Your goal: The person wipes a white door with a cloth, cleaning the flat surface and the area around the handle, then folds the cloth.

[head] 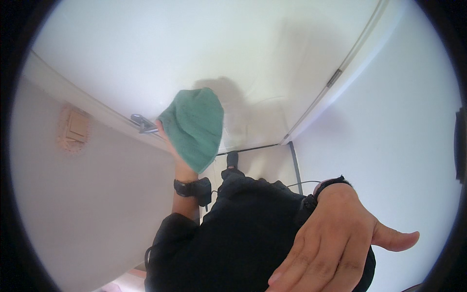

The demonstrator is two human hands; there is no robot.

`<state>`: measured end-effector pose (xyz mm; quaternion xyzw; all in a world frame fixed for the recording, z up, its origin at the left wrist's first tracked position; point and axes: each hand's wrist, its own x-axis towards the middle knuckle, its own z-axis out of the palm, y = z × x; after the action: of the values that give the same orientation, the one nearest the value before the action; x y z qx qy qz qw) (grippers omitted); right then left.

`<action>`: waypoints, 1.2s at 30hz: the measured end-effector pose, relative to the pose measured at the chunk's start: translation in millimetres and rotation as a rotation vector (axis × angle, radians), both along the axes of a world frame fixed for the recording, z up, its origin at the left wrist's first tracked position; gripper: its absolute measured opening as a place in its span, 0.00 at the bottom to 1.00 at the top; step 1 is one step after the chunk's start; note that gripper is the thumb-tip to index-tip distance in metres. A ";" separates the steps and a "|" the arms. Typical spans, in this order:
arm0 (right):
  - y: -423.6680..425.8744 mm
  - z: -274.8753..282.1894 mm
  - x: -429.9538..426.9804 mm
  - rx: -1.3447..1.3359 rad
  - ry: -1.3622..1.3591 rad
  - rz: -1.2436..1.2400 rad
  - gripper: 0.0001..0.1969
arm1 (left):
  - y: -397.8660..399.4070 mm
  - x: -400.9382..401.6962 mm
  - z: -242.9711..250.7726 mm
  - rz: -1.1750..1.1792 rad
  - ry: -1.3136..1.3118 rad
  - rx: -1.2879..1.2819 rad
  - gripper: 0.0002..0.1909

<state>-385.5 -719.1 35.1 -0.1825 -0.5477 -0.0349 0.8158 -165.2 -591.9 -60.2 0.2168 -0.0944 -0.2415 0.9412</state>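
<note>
A green cloth [195,127] hangs over my left hand [176,157], hiding most of its fingers. The hand grips the cloth in front of a white door [255,54], right beside its metal lever handle [147,128]. Whether the hand or cloth touches the handle or the door I cannot tell. Raised close to the camera at the lower right is my right hand [334,241], its back towards me. The thumb sticks out to the side, the visible fingers lie straight, and nothing shows in it. Fingertips run past the picture's lower edge.
On the left wall [98,204] is a light switch [77,126] with a ragged surround. A hinge [334,78] marks the door's right edge, beside the white right wall [394,146]. My dark shoe [232,159] stands on pale floor near the door's foot. Both wrists wear black straps with devices [193,188].
</note>
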 end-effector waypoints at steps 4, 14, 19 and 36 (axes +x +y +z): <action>-26.2 25.0 50.5 -0.308 -0.039 -0.084 0.57 | 9.9 -0.5 15.9 0.070 -0.011 -0.031 0.38; -84.7 -13.7 21.8 -0.158 0.574 -0.717 0.51 | 9.5 -49.2 45.5 -0.636 -0.240 -0.455 0.38; -90.1 -9.3 18.2 -0.171 0.548 -0.756 0.47 | 2.3 -57.8 49.9 -0.763 -0.259 -0.413 0.38; -3.1 -14.2 99.4 -0.221 0.742 -1.160 0.48 | 59.0 2.1 51.5 -0.753 -0.337 -0.256 0.41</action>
<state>-286.1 -722.2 20.9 -0.5273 -0.0472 -0.3444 0.7753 -163.1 -532.9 -8.7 0.0852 -0.3485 -0.5155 0.7782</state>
